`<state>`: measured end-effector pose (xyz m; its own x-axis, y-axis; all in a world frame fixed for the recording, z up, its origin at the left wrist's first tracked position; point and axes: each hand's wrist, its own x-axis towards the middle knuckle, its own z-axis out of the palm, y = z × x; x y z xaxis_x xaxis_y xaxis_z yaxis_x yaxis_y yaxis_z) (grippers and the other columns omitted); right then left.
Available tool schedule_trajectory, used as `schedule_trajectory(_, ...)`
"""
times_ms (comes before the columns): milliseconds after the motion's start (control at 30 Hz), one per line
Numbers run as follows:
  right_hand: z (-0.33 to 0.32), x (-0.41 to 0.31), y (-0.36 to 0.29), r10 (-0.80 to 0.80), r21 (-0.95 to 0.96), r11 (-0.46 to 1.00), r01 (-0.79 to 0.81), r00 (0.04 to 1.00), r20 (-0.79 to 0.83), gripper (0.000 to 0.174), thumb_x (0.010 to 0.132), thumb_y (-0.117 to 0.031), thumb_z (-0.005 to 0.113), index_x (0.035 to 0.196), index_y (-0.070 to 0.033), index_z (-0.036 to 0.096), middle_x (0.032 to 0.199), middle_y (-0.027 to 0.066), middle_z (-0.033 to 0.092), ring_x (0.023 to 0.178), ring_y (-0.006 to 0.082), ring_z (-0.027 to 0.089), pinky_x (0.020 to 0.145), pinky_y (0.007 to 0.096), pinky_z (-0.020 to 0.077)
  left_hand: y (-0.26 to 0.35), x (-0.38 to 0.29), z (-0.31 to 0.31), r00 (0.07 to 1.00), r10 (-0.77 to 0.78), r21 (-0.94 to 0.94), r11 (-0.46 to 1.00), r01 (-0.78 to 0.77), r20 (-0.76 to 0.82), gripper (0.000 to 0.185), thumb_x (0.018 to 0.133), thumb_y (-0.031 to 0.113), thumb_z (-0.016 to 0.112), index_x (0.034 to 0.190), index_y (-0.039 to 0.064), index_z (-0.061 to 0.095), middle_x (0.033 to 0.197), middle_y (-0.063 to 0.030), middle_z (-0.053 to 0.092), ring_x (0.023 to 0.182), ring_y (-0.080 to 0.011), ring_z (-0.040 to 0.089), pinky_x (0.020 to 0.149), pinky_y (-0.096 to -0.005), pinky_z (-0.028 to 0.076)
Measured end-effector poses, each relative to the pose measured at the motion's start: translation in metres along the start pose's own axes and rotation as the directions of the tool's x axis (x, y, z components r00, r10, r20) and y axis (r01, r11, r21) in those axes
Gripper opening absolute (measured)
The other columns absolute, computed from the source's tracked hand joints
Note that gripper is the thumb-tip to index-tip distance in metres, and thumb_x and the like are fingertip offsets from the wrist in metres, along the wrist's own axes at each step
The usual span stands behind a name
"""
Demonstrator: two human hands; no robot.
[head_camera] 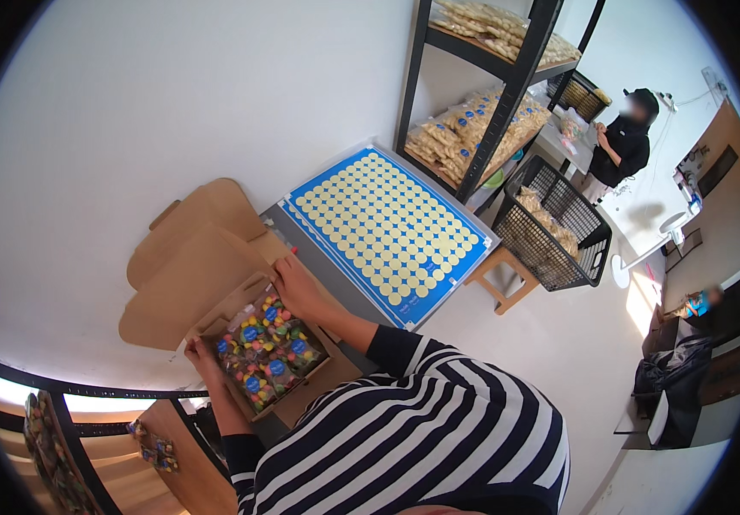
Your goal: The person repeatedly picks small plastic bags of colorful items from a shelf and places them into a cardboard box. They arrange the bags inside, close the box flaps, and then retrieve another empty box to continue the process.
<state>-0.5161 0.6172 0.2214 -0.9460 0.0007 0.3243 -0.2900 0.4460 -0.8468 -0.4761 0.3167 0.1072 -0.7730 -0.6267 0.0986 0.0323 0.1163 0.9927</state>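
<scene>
An open cardboard box (325, 362) lies before me, its large lid (183, 264) folded back against the wall. Inside are several clear bags of colourful candies (267, 341) with round blue labels. My left hand (199, 353) grips the box's far left corner, thumb and fingers at the cardboard edge. My right hand (292, 283) is at the far right corner, its fingers on the cardboard edge near the lid's fold. To the right of the box lies a blue sheet with rows of pale round stickers (389, 225); a few spots bear blue labels.
A black metal shelf (505, 122) with bagged snacks (473, 132) rises beyond the sheet. A black plastic crate (553, 225) rests on a wooden stool (505, 273). Another person (624, 145) stands at a far table. More shelving (177, 444) is at the lower left.
</scene>
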Motion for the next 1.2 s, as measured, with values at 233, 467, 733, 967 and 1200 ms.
schedule_trajectory(233, -0.014, -0.026, 0.001, 0.013, 0.11, 0.994, -0.02, 0.998, 0.061, 0.019, 0.093, -0.007, 0.058, 0.11, 0.0, 0.053, 0.11, 0.019, 0.053, 0.102, 0.038, 0.057, 0.086, 0.0439, 0.0478, 0.032, -0.012, 0.005, 0.988, 0.048, -0.259, 0.966, -0.008, 0.148, 0.041, 0.101, 0.024, 0.06, 0.135, 0.004, 0.049, 0.097, -0.0017, 0.059, 0.087, -0.01, 0.055, 0.077, -0.0266, 0.046)
schedule_trajectory(467, -0.01, -0.041, -0.004, -0.042, 0.064, 0.997, 0.04, 0.999, 0.034, 0.025, 0.09, -0.005, 0.061, 0.114, 0.0, 0.055, 0.11, 0.0178, 0.054, 0.101, 0.0358, 0.059, 0.085, 0.0429, 0.049, 0.028, -0.008, 0.003, 0.991, 0.095, -0.259, 0.964, -0.067, 0.098, 0.036, 0.098, 0.017, 0.066, 0.126, 0.004, 0.049, 0.097, -0.0041, 0.062, 0.092, -0.0124, 0.059, 0.081, -0.0276, 0.049)
schedule_trajectory(733, -0.011, -0.057, 0.003, -0.077, -0.021, 0.997, 0.078, 0.996, 0.036, 0.028, 0.086, -0.002, 0.059, 0.113, -0.001, 0.054, 0.109, 0.0173, 0.053, 0.108, 0.0375, 0.054, 0.09, 0.0459, 0.0458, 0.057, -0.036, 0.009, 0.979, 0.061, -0.36, 0.924, -0.129, -0.193, 0.042, 0.093, 0.014, 0.072, 0.126, 0.006, 0.046, 0.109, -0.0125, 0.067, 0.107, -0.0203, 0.063, 0.091, -0.0348, 0.053)
schedule_trajectory(967, -0.012, -0.059, -0.005, -0.085, 0.001, 0.996, 0.085, 0.996, 0.023, 0.026, 0.087, -0.003, 0.06, 0.112, -0.001, 0.054, 0.112, 0.0185, 0.053, 0.107, 0.0395, 0.054, 0.089, 0.0471, 0.0465, 0.06, -0.045, -0.041, 0.997, -0.009, -0.162, 0.987, -0.003, -0.07, 0.034, 0.095, 0.023, 0.071, 0.12, 0.001, 0.065, 0.114, -0.0101, 0.069, 0.106, -0.0202, 0.065, 0.093, -0.0355, 0.053)
schedule_trajectory(1200, -0.02, -0.06, -0.012, -0.003, 0.062, 0.998, -0.002, 0.997, 0.082, 0.026, 0.092, -0.01, 0.062, 0.116, -0.004, 0.056, 0.118, 0.0174, 0.052, 0.11, 0.0397, 0.055, 0.09, 0.0481, 0.0477, 0.068, -0.068, -0.046, 0.988, 0.105, 0.143, 0.982, -0.122, 0.115, 0.035, 0.097, 0.021, 0.068, 0.121, -0.004, 0.066, 0.11, -0.0115, 0.071, 0.098, -0.016, 0.066, 0.09, -0.0307, 0.051)
